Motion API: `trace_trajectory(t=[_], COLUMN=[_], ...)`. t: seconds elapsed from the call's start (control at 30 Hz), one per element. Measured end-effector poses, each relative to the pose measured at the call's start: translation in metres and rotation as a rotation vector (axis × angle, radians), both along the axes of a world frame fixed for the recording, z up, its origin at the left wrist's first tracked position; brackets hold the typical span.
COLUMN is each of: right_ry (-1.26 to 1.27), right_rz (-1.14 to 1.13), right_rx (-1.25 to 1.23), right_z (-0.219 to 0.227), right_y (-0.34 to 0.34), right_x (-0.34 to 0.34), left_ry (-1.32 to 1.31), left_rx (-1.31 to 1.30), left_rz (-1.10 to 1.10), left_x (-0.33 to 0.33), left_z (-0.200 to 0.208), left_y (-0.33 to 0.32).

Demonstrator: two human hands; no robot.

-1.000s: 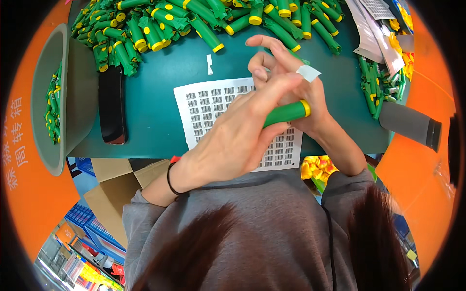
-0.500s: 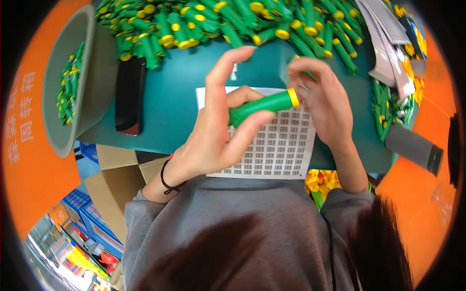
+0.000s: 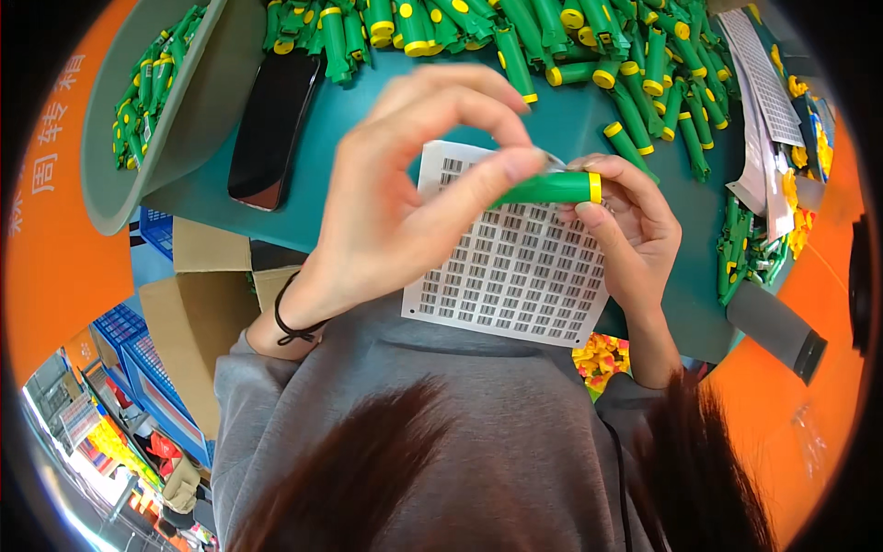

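Observation:
In my right hand (image 3: 639, 216) is a green tube (image 3: 552, 189) with a yellow cap, held near the capped end between thumb and fingers. My left hand (image 3: 405, 198), slightly blurred, reaches over the tube with thumb and forefinger pinched together. A small pale piece that looks like a label (image 3: 555, 163) shows at those fingertips, against the tube's upper side. The tube's other end is hidden behind the left thumb. Beneath both hands lies a white sheet of small barcode labels (image 3: 501, 276).
Many green tubes with yellow caps (image 3: 515, 64) are heaped at the table's far side. At left stand a grey-green tub (image 3: 198, 101) of green pieces and a black phone (image 3: 274, 129). A grey cylinder (image 3: 777, 331) and more label sheets (image 3: 768, 83) lie at right.
The tube has passed from my left hand to my right. My left thumb and forefinger, spread around the tube before, now pinch a pale piece. The whole view has shifted a little.

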State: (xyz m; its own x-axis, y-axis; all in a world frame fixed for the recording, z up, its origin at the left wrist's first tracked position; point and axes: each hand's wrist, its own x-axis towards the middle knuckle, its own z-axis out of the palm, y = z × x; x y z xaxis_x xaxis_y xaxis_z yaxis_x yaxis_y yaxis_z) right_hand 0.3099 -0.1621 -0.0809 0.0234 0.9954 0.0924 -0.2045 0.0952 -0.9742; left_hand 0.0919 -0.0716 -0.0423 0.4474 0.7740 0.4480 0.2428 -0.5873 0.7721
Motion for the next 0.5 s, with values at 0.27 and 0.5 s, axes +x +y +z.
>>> trace_trajectory(t=[0.27,0.5], right_ry=[-0.086,0.0], right_rz=[-0.02,-0.002], right_rx=[-0.006,-0.032], right_z=[0.0,-0.001], right_y=[-0.004,-0.007], right_x=[0.002,0.003], left_ry=[0.094,0.238], left_rx=[-0.318,-0.241], left_rz=[-0.244,-0.277], left_x=[0.011,0.015], left_z=[0.008,0.019], left_y=[-0.001,0.002])
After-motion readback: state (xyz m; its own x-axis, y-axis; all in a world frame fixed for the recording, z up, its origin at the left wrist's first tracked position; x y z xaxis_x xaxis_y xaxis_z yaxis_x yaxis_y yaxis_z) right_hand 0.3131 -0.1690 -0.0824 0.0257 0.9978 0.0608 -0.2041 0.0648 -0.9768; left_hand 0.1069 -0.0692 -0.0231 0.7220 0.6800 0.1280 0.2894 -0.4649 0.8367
